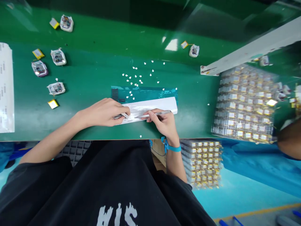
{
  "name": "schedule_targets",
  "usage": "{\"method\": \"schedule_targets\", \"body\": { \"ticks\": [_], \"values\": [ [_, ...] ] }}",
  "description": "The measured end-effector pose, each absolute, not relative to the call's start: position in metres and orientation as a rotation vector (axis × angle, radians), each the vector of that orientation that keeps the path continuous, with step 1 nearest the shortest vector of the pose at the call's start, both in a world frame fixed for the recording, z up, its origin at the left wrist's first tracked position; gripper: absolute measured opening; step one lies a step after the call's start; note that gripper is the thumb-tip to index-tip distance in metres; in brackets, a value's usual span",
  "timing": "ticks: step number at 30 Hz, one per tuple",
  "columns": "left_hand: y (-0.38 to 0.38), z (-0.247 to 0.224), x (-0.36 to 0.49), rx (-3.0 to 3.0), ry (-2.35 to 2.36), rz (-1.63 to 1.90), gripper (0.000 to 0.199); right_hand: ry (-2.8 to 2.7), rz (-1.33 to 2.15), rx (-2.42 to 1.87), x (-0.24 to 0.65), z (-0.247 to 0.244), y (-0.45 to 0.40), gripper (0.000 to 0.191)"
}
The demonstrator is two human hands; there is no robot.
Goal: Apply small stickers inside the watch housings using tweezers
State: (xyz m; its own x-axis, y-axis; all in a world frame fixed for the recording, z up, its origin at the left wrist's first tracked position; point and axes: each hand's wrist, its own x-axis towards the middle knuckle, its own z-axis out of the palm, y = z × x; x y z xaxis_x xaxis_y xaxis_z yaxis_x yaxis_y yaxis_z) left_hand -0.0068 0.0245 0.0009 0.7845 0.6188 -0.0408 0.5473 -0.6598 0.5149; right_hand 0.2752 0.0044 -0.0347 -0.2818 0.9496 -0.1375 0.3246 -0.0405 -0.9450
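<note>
My right hand (164,122) is closed around metal tweezers (164,112), whose tips point left over a white sheet (162,106). Thumb and fingers of my left hand (108,112) are pinched together at the sheet's left part. A small dark and grey piece (119,116) shows at those fingertips; its kind is unclear. Beneath the sheet lies a translucent blue-green strip (145,91), with several small black pieces (115,93) in a column at its left end. Tiny white round stickers or pieces (135,76) are scattered behind and partly on the strip.
Small white-cased electronic units (58,57) with yellow-edged batteries (53,104) lie at left; one more unit (194,51) is at back right. A printed white sheet (6,91) is at far left. Stacked clear trays (244,103) stand right, near a white bar (249,44) and another person's head.
</note>
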Motion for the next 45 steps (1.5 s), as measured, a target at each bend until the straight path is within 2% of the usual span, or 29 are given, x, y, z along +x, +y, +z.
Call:
{"method": "schedule_targets", "body": {
  "ticks": [6, 12, 17, 22, 27, 29, 33, 38, 45],
  "values": [
    [0.024, -0.002, -0.007, 2.454, 0.879, 0.226, 0.028, -1.725, 1.351, -1.266, 0.274, -0.029, 0.006, 0.039],
    [0.024, -0.001, -0.007, 2.479, 0.889, 0.213, 0.029, -1.613, 1.396, -1.319, 0.274, -0.029, 0.007, 0.044],
    [0.024, -0.002, -0.007, 2.494, 0.873, 0.221, 0.028, -1.642, 1.475, -1.288, 0.274, -0.028, 0.008, 0.041],
    [0.023, -0.006, -0.004, 2.441, 0.862, 0.282, 0.028, -1.378, 1.547, -1.235, 0.28, -0.03, 0.01, 0.036],
    [0.02, -0.002, 0.006, 2.085, 1.042, 0.618, 0.028, -1.209, 1.324, -1.074, 0.265, -0.02, 0.014, 0.026],
    [0.018, 0.0, 0.01, 1.77, 1.092, 0.752, 0.028, -1.223, 1.211, -1.059, 0.252, -0.013, 0.016, 0.027],
    [0.015, 0.003, 0.011, 1.347, 0.928, 0.772, 0.037, -1.317, 1.147, -1.056, 0.225, -0.002, 0.019, 0.032],
    [0.012, 0.003, 0.012, 1.189, 0.886, 0.821, 0.047, -1.4, 1.21, -1.124, 0.213, -0.003, 0.021, 0.04],
    [0.01, 0.005, 0.013, 1.169, 0.899, 0.838, 0.045, -1.468, 1.182, -1.179, 0.213, -0.005, 0.019, 0.045]
  ]
}}
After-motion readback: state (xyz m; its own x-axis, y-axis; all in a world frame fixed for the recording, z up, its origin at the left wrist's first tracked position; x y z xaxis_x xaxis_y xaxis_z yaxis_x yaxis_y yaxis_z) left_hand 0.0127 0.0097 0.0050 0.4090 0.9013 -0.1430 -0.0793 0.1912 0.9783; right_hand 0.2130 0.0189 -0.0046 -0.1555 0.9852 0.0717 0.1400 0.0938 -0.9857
